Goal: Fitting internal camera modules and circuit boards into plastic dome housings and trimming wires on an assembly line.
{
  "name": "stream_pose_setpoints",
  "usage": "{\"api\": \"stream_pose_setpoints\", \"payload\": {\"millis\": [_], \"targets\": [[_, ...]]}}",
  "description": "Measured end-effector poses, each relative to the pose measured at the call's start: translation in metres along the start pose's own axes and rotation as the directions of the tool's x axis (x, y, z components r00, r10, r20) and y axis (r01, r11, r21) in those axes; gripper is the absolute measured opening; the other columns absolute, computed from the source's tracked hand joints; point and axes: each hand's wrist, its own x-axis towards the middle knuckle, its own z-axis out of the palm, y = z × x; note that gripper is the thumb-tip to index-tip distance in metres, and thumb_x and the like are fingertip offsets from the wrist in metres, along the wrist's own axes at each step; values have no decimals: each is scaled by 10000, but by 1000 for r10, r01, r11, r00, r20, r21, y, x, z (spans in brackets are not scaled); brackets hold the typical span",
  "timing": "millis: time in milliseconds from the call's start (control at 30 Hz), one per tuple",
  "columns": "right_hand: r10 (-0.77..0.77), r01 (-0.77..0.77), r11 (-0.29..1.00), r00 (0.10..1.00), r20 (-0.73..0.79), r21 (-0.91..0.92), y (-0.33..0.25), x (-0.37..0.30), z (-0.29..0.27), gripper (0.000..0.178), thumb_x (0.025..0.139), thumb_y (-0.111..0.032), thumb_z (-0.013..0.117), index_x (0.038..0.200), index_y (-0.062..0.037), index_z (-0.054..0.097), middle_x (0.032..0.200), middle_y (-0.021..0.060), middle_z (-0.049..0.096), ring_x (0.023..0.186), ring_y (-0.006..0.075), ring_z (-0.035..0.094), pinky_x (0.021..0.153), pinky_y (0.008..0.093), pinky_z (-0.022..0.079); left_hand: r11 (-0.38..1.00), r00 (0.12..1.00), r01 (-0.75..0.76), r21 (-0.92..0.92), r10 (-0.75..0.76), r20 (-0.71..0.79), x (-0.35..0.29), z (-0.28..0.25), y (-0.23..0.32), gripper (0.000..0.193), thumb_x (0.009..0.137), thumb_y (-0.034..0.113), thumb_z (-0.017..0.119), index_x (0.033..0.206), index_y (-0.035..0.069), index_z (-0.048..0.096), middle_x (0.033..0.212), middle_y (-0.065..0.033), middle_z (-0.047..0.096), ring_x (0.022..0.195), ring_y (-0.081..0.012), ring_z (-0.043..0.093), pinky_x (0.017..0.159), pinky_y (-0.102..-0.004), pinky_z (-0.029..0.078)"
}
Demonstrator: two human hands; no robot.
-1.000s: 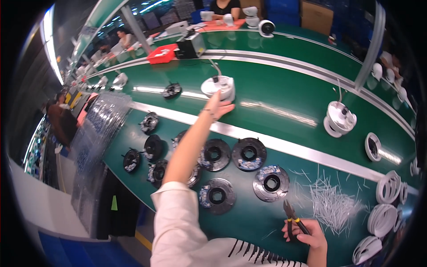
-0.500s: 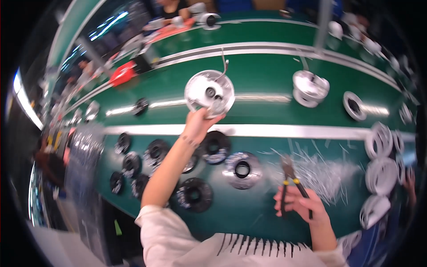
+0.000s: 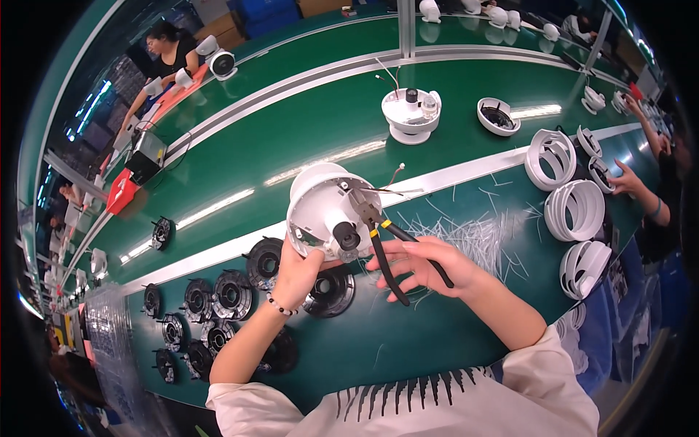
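My left hand (image 3: 297, 282), a beaded bracelet on its wrist, grips a white round camera housing (image 3: 328, 207) by its lower rim. The housing is tilted toward me, showing a black lens barrel (image 3: 346, 236) inside and thin wires with a small connector sticking out at its right. My right hand (image 3: 444, 268) is closed around diagonal cutters (image 3: 372, 220) with black handles and yellow bands. Their jaws are at the housing's right inner edge, beside the wires; whether they grip anything cannot be made out. Several black ring-shaped parts (image 3: 233, 294) lie below and left of the housing.
Clear cut strips (image 3: 466, 240) are scattered right of the cutters. White rings (image 3: 575, 210) are stacked at the right, where another person's hand (image 3: 630, 180) holds a ring. Another white housing (image 3: 411, 120) stands on the green belt (image 3: 291, 138). A person sits across at far left.
The white housing has come nearer to me in my left hand and tilted. My right hand has brought the cutters left and up to it. The view has shifted right.
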Motion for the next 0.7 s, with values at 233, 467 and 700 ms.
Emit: {"api": "stream_pose_setpoints", "payload": {"millis": [233,467,700], "targets": [[-1,2,1000,996,-85,18,-1,-1,-4,347,863,-264,467,1078,8,488,938,119,562,733,190,582,588,325,513,966,990,-139,220,126,68,1,-3,-8,578,718,-112,349,1253,43,197,1170,-147,397,1018,-265,505,756,-361,528],[-73,71,997,992,-108,-20,5,-13,-15,303,850,-197,487,1021,53,502,803,78,541,608,132,545,465,246,470,998,999,6,58,-4,-36,3,20,6,465,727,-81,383,1179,6,313,1075,-129,496,921,-236,569,684,-328,547],[-118,111,991,988,99,75,18,-58,-26,326,832,-132,486,1071,91,477,859,118,559,660,143,562,504,237,469,969,962,-247,1,245,-124,42,39,4,477,736,-87,382,1190,33,300,1101,-114,471,916,-240,552,715,-368,535]]}}
